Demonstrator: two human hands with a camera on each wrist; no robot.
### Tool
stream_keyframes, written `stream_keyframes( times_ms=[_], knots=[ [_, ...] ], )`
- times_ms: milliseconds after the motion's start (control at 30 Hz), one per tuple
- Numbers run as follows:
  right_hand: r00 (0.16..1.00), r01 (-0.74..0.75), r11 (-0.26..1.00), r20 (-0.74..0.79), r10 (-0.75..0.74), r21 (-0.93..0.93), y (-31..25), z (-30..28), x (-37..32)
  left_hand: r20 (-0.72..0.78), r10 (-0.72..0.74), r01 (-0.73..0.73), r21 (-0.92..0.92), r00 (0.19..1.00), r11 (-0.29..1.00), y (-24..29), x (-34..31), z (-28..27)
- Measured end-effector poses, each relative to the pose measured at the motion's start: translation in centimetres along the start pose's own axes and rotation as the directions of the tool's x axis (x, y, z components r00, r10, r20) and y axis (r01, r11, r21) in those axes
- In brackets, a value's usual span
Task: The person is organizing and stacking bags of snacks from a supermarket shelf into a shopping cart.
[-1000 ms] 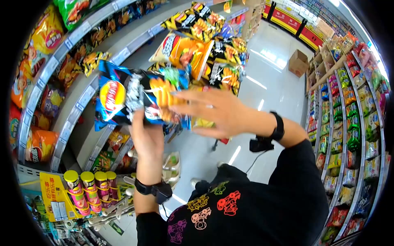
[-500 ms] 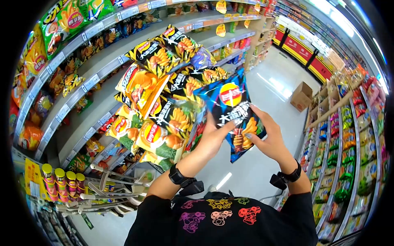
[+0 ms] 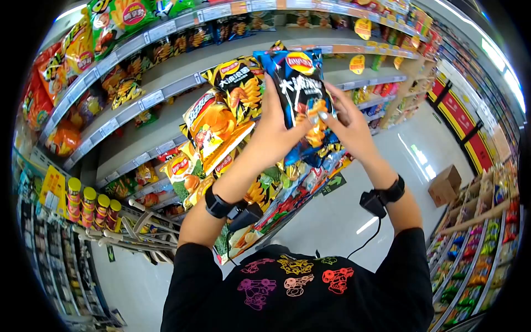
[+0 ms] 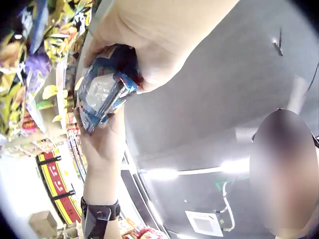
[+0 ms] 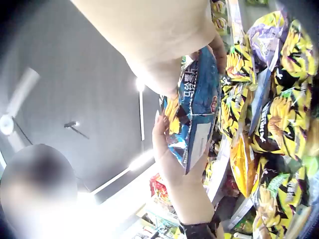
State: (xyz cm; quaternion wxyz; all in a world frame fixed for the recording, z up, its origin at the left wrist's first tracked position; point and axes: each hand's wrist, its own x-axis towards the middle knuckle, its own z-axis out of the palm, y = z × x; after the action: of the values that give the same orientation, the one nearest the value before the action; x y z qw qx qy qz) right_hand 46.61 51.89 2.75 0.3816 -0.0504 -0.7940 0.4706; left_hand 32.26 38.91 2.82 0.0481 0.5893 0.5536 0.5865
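Observation:
Both hands hold a blue-and-black bag of potato chips (image 3: pixel 303 83) upright in the head view, its round yellow logo at the top. My left hand (image 3: pixel 276 119) grips its left side, thumb across the front. On the other side my right hand (image 3: pixel 351 130) holds the edge, with thumb and fingers curled about it. The right wrist view shows the blue side of the chip bag (image 5: pixel 202 99) between the hands. Behind and left of it lie piled chip bags, among them an orange bag (image 3: pixel 210 127) and a black-and-yellow bag (image 3: pixel 239 83).
Curved store shelves (image 3: pixel 149 99) with snack bags run along the left and back. Yellow-lidded canisters (image 3: pixel 88 202) hang at lower left near pale cart handles (image 3: pixel 135 221). A cardboard box (image 3: pixel 444 185) stands on the aisle floor; another snack shelf (image 3: pixel 475 265) lines the right.
The chip bag has gone from lying sideways in the left hand to upright between both hands, then up in front of the shelves. The right hand has taken hold of it. The head view has turned.

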Motion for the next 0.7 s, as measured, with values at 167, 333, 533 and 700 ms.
stream_keyframes(
  times_ms=[167, 333, 533, 700],
  knots=[
    [0.958, 0.283, 0.929, 0.11, -0.263, -0.239, 1.5, -0.1, 9.5, -0.124, -0.082, 0.111, 0.25, 0.989, 0.962, -1.3, 5.4, -3.6],
    [0.973, 0.153, 0.973, 0.2, -0.117, -0.174, 3.4, 0.1, 18.8, -0.268, -0.037, 0.139, 0.372, 0.963, 0.918, -5.4, 11.4, -7.3],
    [0.893, 0.1, 0.995, 0.44, -0.09, 0.0, 6.2, 0.0, 25.1, -0.231, -0.51, 0.548, 0.143, 0.828, 0.824, -4.0, 14.9, -8.4],
    [0.855, 0.036, 0.999, 0.518, -0.024, -0.014, 8.6, 0.2, 26.7, -0.355, -0.507, 0.589, 0.177, 0.785, 0.789, -5.9, 15.9, -8.3]
  ],
)
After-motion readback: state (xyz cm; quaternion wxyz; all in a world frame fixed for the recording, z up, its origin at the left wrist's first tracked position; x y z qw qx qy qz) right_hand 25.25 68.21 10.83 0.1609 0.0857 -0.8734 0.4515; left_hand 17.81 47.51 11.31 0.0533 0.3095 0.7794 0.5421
